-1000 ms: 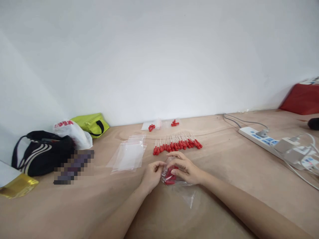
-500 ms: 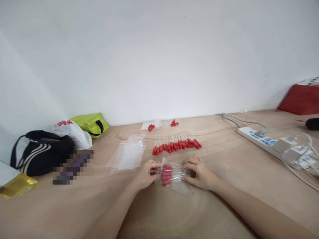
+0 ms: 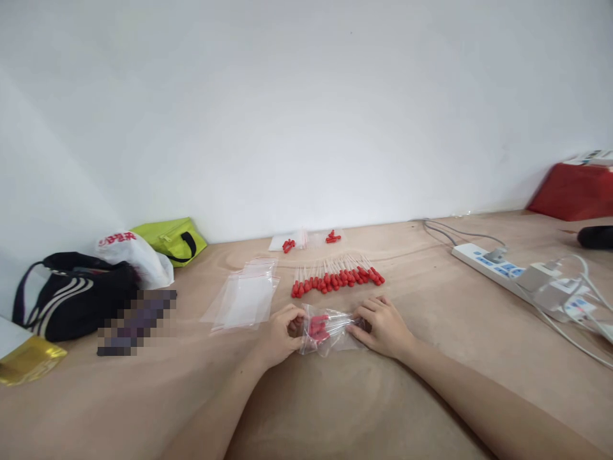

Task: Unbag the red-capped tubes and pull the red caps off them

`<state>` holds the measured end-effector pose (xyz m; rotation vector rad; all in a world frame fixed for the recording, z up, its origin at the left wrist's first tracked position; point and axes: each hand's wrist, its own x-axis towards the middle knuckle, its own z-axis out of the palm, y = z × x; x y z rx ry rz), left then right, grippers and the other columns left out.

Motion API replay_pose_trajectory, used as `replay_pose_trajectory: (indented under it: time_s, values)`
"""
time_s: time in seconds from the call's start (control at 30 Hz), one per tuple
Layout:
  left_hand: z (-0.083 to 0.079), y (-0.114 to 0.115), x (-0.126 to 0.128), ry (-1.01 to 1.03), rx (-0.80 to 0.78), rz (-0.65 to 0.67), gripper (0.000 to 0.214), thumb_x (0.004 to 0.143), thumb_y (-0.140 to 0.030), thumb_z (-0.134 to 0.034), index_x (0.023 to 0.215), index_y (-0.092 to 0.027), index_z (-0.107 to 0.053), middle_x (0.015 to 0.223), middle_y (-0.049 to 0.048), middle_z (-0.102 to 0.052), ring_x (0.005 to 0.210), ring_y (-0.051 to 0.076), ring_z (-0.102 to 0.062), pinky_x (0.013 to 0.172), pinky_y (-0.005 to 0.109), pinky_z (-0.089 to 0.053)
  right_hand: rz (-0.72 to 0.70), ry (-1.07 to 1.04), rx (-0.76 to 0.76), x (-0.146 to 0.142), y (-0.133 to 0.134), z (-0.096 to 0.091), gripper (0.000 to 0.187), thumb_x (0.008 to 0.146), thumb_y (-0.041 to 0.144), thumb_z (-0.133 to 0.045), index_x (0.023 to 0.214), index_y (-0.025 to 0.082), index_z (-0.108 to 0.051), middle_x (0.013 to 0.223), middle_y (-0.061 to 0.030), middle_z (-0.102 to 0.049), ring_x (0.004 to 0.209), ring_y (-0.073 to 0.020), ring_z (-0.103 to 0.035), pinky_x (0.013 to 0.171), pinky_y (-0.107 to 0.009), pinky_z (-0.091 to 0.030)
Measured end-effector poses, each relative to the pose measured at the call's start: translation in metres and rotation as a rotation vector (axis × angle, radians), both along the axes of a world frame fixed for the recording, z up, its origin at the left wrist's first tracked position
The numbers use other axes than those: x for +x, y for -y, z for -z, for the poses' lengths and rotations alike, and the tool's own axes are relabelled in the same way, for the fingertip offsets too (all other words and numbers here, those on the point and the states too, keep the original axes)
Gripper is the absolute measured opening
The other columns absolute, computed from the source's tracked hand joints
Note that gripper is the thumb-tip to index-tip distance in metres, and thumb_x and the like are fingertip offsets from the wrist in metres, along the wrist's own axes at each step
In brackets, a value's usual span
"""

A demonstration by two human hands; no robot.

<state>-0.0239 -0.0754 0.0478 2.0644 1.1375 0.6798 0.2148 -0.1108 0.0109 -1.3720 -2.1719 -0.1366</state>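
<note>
A clear zip-lock bag (image 3: 330,348) lies across the front middle of the table, holding several droppers (image 3: 318,327) with red rubber bulbs and clear tubes. Its left end is pinched by my left hand (image 3: 282,335), close to the bulbs. My right hand (image 3: 382,327) grips the other end, around the tube tips, which its fingers partly hide. Just beyond the bag, a row of loose red-bulbed droppers (image 3: 338,279) lies with tubes pointing away from me. A fanned stack of flat zip-lock bags (image 3: 244,300) rests to the left of that row.
Two filled bags of red-bulbed pieces (image 3: 288,245) lie near the wall. On the left are a black bag (image 3: 86,300), a white plastic bag (image 3: 143,255), a lime-green pouch (image 3: 172,239) and a yellow packet (image 3: 31,361). A power strip (image 3: 493,268) with cables occupies the right side.
The bag of droppers has been drawn flatter and the bulbs inside have bunched together. My right fingers have closed further around its right end. The view has shifted slightly.
</note>
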Motion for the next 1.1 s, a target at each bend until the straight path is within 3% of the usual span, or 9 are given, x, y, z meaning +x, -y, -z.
replay_pose_trajectory:
  time_s: [0.2, 0.3, 0.43, 0.67, 0.87, 1.1]
  values:
    - [-0.001, 0.006, 0.003, -0.057, -0.014, -0.005, 0.035, 0.047, -0.031, -0.076, 0.076, -0.019, -0.059, 0.06, -0.0054, -0.048, 0.055, 0.01, -0.04, 0.052, 0.021, -0.031, -0.008, -0.016, 0.012, 0.003, -0.003, 0.003, 0.023, 0.082, 0.033, -0.048, 0.067, 0.018, -0.056, 0.064, -0.0012, -0.057, 0.065, -0.0134, -0.051, 0.069, -0.03, -0.03]
    - [0.0, 0.009, 0.004, -0.089, 0.018, -0.011, 0.032, 0.058, -0.027, -0.068, 0.087, -0.021, -0.059, 0.057, -0.0062, -0.049, 0.052, 0.01, -0.041, 0.051, 0.021, -0.031, -0.039, -0.051, -0.037, 0.004, -0.003, 0.003, 0.019, 0.08, 0.034, -0.052, 0.07, 0.018, -0.056, 0.067, -0.0009, -0.057, 0.066, -0.0137, -0.051, 0.071, -0.031, -0.031]
    - [0.003, 0.008, 0.005, -0.083, 0.098, -0.004, 0.031, 0.067, -0.018, -0.055, 0.098, -0.022, -0.058, 0.061, -0.0044, -0.053, 0.054, 0.011, -0.045, 0.055, 0.022, -0.034, -0.098, -0.129, -0.086, 0.004, -0.003, 0.003, 0.017, 0.077, 0.036, -0.056, 0.077, 0.019, -0.055, 0.087, -0.0039, -0.057, 0.078, -0.0152, -0.052, 0.071, -0.03, -0.035]
    - [0.005, 0.007, 0.012, -0.09, 0.129, 0.02, 0.029, 0.068, -0.032, -0.062, 0.095, -0.022, -0.06, 0.074, -0.0002, -0.055, 0.063, 0.014, -0.051, 0.059, 0.024, -0.039, -0.13, -0.128, -0.157, 0.002, -0.006, 0.004, 0.015, 0.077, 0.032, -0.056, 0.077, 0.019, -0.05, 0.076, -0.0016, -0.056, 0.075, -0.0159, -0.049, 0.069, -0.03, -0.036]
    - [0.008, 0.006, 0.018, -0.108, 0.233, 0.046, 0.009, 0.072, -0.027, -0.057, 0.078, -0.019, -0.056, 0.08, 0.0019, -0.054, 0.074, 0.016, -0.053, 0.069, 0.027, -0.042, -0.165, -0.156, -0.182, 0.003, -0.006, 0.003, 0.013, 0.079, 0.031, -0.054, 0.077, 0.019, -0.051, 0.076, -0.002, -0.056, 0.075, -0.0156, -0.049, 0.071, -0.03, -0.036]
    - [0.01, 0.004, 0.012, -0.097, 0.309, 0.096, 0.008, 0.074, -0.021, -0.055, 0.082, -0.02, -0.054, 0.096, 0.0039, -0.057, 0.094, 0.018, -0.051, 0.083, 0.032, -0.041, -0.105, -0.196, -0.229, 0.004, -0.008, 0.004, 0.018, 0.077, 0.036, -0.056, 0.079, 0.019, -0.052, 0.079, -0.0027, -0.056, 0.077, -0.0168, -0.049, 0.07, -0.031, -0.036]
